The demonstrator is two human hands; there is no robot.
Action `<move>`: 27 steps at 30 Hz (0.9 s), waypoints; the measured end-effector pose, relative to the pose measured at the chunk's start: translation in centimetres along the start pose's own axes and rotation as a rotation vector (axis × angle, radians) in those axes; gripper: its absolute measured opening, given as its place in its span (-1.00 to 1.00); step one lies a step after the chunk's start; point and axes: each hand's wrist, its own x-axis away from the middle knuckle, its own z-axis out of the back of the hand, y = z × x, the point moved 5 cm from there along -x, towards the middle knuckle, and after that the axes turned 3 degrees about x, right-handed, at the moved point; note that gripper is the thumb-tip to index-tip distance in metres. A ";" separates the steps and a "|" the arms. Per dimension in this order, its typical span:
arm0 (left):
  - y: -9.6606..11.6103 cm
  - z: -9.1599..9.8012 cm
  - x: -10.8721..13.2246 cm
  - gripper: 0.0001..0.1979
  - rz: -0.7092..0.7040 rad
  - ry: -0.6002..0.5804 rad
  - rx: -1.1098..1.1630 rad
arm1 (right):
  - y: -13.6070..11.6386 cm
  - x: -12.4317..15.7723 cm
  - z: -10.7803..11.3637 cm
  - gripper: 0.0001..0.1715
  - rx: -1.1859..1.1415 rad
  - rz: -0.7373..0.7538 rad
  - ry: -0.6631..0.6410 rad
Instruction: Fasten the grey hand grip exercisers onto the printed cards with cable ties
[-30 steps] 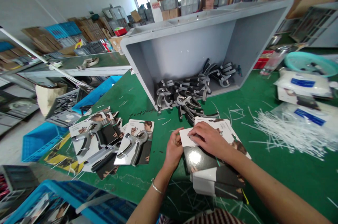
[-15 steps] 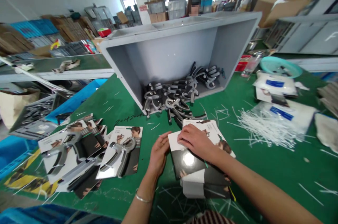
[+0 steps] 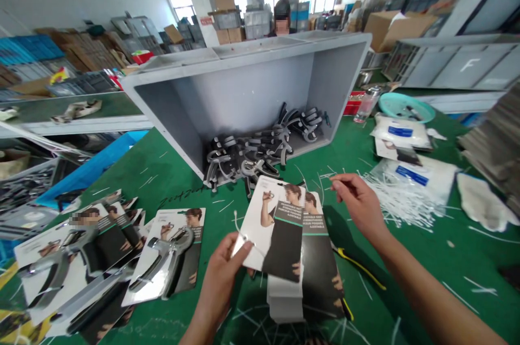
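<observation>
My left hand (image 3: 225,261) grips a printed backing card (image 3: 280,247) by its lower left edge, thumb on top. A white cable tie (image 3: 236,221) pokes out beside my thumb on that card. Beneath it lies a stack of similar cards (image 3: 323,264), dark and white, on the green table. My right hand (image 3: 361,207) hovers to the right of the cards, near a pile of white cable ties (image 3: 400,199). Its thumb and fingertips are pinched together; whether something thin is between them I cannot make out. Yellow-handled pliers (image 3: 361,269) lie partly under the stack.
A grey crate (image 3: 247,52) on its side holds several hand grip strengtheners (image 3: 252,150), some spilling out front. At left lie cards with grips attached (image 3: 168,258). Plastic bags (image 3: 430,171), a white glove (image 3: 485,201) and a turquoise plate (image 3: 406,106) are at right. A person sits beyond the crate.
My left hand has taken hold of the card and lifted and tilted it off the stack. My right hand has left the cards and moved right. The view has shifted slightly.
</observation>
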 end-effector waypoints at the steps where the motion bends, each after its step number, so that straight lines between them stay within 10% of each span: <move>1: -0.9 -0.1 1.0 -0.64 0.070 -0.045 -0.088 | 1.5 -0.7 -0.3 -0.78 0.118 0.016 -0.074; 5: -2.8 -1.0 2.9 -0.59 0.202 -0.111 -0.331 | 5.2 -4.2 -4.9 -0.80 0.332 0.183 -0.377; 11: -2.2 -2.7 2.3 -0.63 0.026 -0.179 -0.679 | 4.2 -8.8 -11.4 -0.90 0.424 0.421 -0.689; 16: -0.8 0.4 3.1 -0.72 0.028 -0.316 -0.703 | 3.9 -11.3 -6.7 -0.93 0.484 0.497 -0.677; 21: 5.7 3.4 1.9 -0.74 -0.162 -0.026 -0.499 | 2.6 -10.8 2.5 -0.79 0.468 0.353 -0.449; 24: 8.7 -0.1 0.6 -0.76 -0.337 -0.060 -0.440 | -0.9 -6.1 2.5 -0.71 0.083 0.058 -0.443; 27: 10.1 -5.5 0.1 -0.60 -0.505 -0.274 -0.443 | -5.7 -0.1 -2.6 -0.69 -0.628 -0.287 -0.563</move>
